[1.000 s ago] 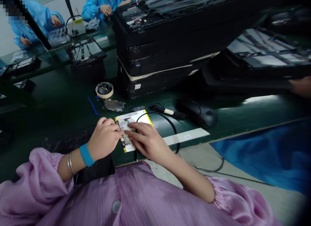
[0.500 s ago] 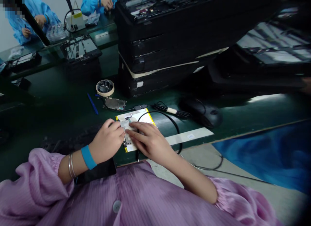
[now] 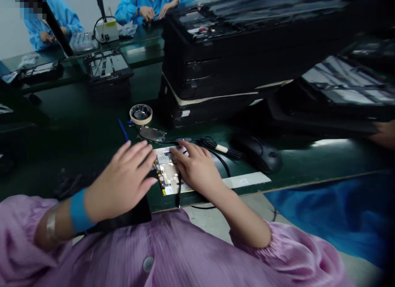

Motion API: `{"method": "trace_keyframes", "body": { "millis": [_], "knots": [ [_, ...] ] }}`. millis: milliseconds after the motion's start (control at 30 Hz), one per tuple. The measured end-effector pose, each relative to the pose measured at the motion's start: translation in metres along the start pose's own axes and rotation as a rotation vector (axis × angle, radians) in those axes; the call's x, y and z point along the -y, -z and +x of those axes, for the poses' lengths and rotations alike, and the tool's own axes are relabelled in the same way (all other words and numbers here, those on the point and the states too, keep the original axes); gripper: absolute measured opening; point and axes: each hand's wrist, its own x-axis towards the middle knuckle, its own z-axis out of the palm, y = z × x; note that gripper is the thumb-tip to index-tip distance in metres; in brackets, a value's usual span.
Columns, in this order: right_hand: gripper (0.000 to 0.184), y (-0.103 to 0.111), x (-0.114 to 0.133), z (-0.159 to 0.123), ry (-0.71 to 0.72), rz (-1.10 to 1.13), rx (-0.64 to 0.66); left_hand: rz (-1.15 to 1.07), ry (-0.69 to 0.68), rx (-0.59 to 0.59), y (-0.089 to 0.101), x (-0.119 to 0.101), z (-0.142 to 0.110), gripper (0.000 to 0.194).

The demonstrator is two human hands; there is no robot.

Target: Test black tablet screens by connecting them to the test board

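On the dark green table [image 3: 89, 126] in front of you, near its edge, lies a small circuit board [image 3: 168, 169] on a flat white pack [image 3: 168, 191] with yellow edging. Your left hand [image 3: 123, 180] is just to the left of the board, open and holding nothing, its fingers apart and pointing up and to the right. Your right hand [image 3: 197, 165] reaches in from the other side, palm down, with bent fingers over the board's upper right corner; from this angle it cannot be told whether they pinch anything there. A black cable [image 3: 179, 188] runs down past your right hand across the white pack, its tip near the table's edge.

Beyond the board lie a metal plate [image 3: 152, 134], a blue pen-like tool [image 3: 123, 129] and a pale tape roll [image 3: 142, 122]. To the right of these, you have a bundled cord [image 3: 220, 148], a black mouse [image 3: 259, 155] and, nearer you, a long white strip [image 3: 247, 180]. A tall stack of black cases [image 3: 216, 73] stands behind. Across from you, a person in blue sleeves [image 3: 128, 9] works with both hands.
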Motion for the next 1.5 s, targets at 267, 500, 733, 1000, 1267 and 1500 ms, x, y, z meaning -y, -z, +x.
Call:
{"method": "trace_keyframes", "body": {
  "millis": [267, 500, 733, 1000, 1267, 1500],
  "knots": [
    [0.037, -0.009, -0.006, -0.007, 0.048, -0.013, -0.035, -0.123, 0.644, -0.349, 0.048, 0.020, -0.146, 0.048],
    [0.039, -0.009, -0.004, -0.004, 0.093, -0.019, -0.082, -0.223, 0.952, -0.477, -0.020, -0.005, -0.217, 0.036],
    [0.039, -0.007, 0.000, -0.002, 0.091, -0.058, -0.099, -0.037, 0.517, -0.245, -0.019, -0.019, -0.164, 0.035],
    [0.037, -0.007, -0.001, -0.004, 0.041, -0.019, -0.036, -0.112, 0.292, -0.098, -0.024, -0.020, -0.123, 0.039],
    [0.032, -0.004, 0.002, -0.003, 0.073, 0.028, -0.173, 0.105, 0.820, -0.339, -0.003, 0.008, -0.219, 0.030],
    [0.017, 0.027, 0.064, -0.012, 0.296, 0.342, -0.254, -0.043, 0.866, -0.462, -0.023, -0.001, -0.210, 0.036]
  ]
}}
